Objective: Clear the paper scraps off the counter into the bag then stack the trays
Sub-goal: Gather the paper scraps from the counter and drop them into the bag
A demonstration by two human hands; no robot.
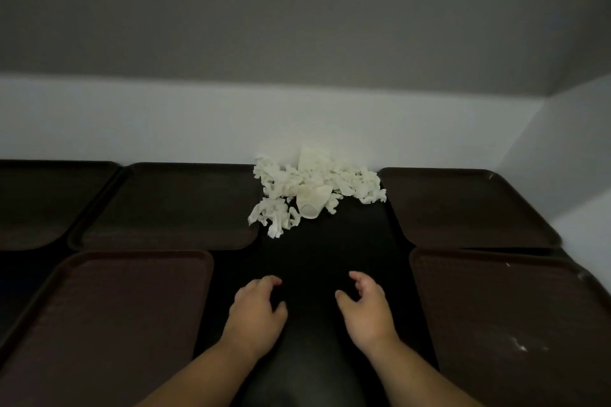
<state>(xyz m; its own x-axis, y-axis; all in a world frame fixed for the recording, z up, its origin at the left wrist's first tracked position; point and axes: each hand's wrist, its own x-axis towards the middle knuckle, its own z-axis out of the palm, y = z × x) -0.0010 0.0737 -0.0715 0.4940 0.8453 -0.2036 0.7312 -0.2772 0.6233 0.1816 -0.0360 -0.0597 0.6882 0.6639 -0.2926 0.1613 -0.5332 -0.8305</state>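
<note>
hands: my left hand (256, 311) and right hand (362, 307) are hovering, loosely curled, holding nothing | scraps: paper scraps (314, 192) are sitting heaped at the counter's (314, 258) back edge, between trays (109, 307) | feel: probably light, soft, fluttery, so I'm thinking scoop from both sides

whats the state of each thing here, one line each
scraps, heaped at the back of the counter, not cleared
cup, on its side in the scraps
trays, flat, spread out, not stacked
left hand, loosely curled, holding nothing
right hand, loosely curled, holding nothing
</note>
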